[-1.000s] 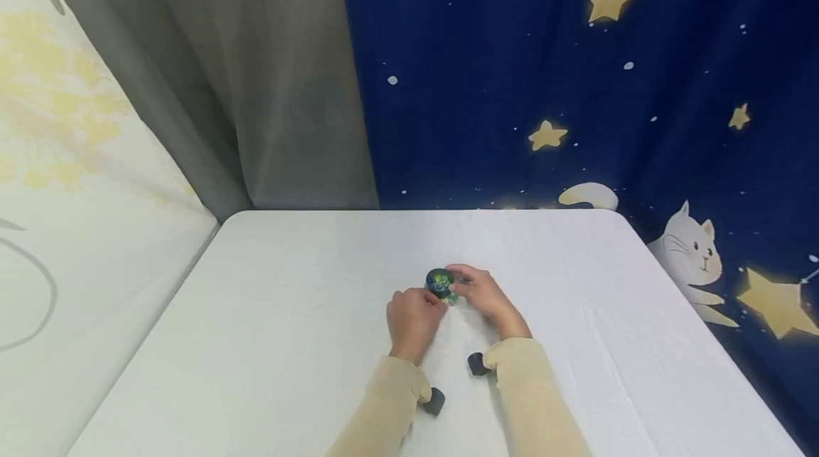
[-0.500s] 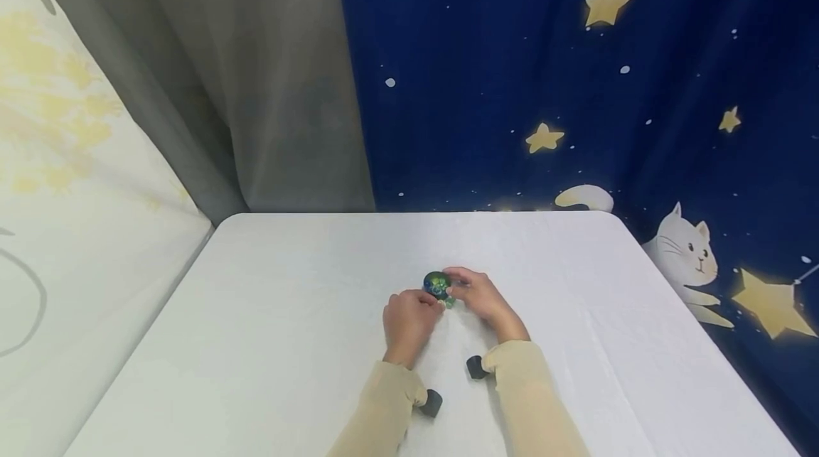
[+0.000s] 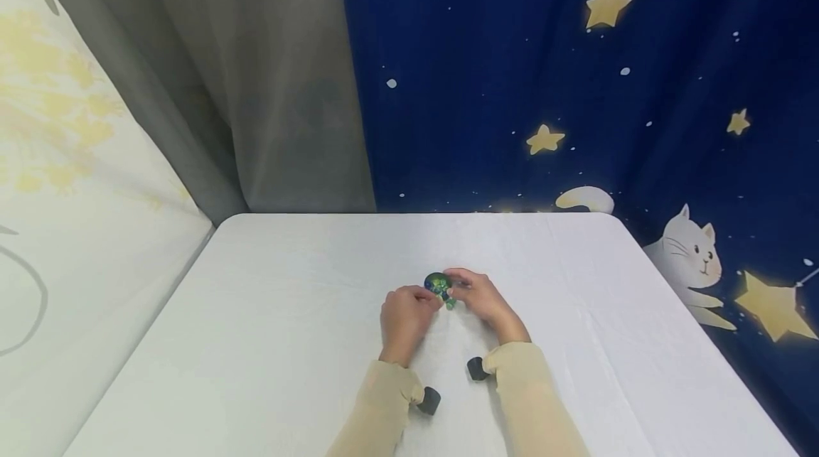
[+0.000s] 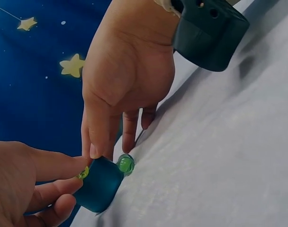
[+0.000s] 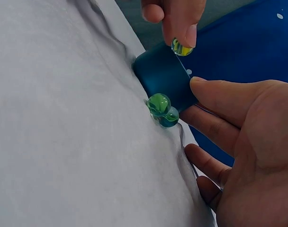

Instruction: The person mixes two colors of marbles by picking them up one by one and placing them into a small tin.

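Note:
A small dark teal cup [image 5: 160, 73] stands on the white table, with blue and green marbles visible inside its mouth in the head view. My right hand [image 3: 484, 302] grips the cup's side between thumb and fingers. Between thumb and fingertips, my left hand [image 3: 406, 316] pinches a clear marble [image 5: 183, 48] with yellow inside, right at the cup's rim. Beside the cup, close to the right fingers, lie two green-swirled glass marbles [image 5: 159, 104] on the tabletop. The left wrist view shows one green marble [image 4: 126, 164] next to the cup.
The white cloth-covered table [image 3: 288, 300] runs back to a grey curtain [image 3: 294, 87] and a blue star-patterned curtain [image 3: 473, 73]. Black wrist devices [image 3: 429, 401] jut inward from both sleeves, low over the cloth.
My left hand has shifted slightly left at the cup, its fingertips staying by the rim. The right hand keeps its hold on the cup, nearly still.

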The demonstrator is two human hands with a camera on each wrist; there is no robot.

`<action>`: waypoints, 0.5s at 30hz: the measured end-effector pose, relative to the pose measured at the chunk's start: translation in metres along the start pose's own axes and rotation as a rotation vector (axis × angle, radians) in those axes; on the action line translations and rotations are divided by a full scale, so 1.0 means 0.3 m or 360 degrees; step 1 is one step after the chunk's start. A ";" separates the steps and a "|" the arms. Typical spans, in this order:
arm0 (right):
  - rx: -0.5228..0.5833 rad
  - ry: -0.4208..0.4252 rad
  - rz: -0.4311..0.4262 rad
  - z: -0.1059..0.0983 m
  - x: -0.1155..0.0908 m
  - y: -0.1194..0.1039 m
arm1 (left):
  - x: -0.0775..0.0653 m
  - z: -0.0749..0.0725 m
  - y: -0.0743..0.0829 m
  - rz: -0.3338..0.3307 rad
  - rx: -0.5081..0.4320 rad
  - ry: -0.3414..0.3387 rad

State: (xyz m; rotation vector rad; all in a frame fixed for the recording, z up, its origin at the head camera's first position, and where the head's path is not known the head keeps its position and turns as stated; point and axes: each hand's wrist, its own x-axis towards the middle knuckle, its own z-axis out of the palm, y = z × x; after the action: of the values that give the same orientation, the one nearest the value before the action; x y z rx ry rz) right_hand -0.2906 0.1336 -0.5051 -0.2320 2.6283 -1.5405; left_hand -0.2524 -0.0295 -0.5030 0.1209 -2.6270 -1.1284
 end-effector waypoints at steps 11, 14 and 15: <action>0.0005 -0.0003 -0.0015 -0.002 0.000 0.001 | 0.011 -0.002 0.002 0.0041 -0.0167 0.0088; 0.0019 -0.0007 -0.0012 -0.001 0.002 0.003 | 0.012 -0.002 0.003 0.0045 -0.0207 0.0130; 0.0023 -0.0008 -0.0013 -0.001 0.002 0.002 | 0.012 -0.002 0.003 0.0045 -0.0214 0.0139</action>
State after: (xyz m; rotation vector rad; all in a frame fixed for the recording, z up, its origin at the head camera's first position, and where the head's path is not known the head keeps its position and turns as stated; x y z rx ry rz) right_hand -0.2914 0.1340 -0.5054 -0.2459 2.6148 -1.5584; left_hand -0.2556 -0.0301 -0.5011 0.1031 -2.4611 -1.2563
